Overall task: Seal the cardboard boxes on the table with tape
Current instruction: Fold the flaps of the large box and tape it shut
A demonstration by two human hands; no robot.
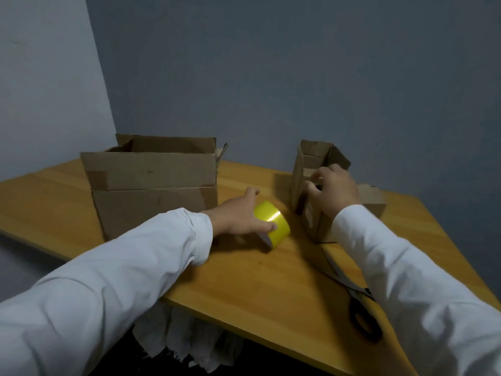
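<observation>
Left hand (238, 215) gripping, thumb forward; right hand (334, 189) fingers curled.

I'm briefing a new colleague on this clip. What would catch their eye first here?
Probably the bright yellow tape roll at mid-table, held by the left hand. Next, the two open cardboard boxes: a large box on the left, and a small box on the right, gripped by the right hand. Black-handled scissors lie near the right sleeve.
</observation>
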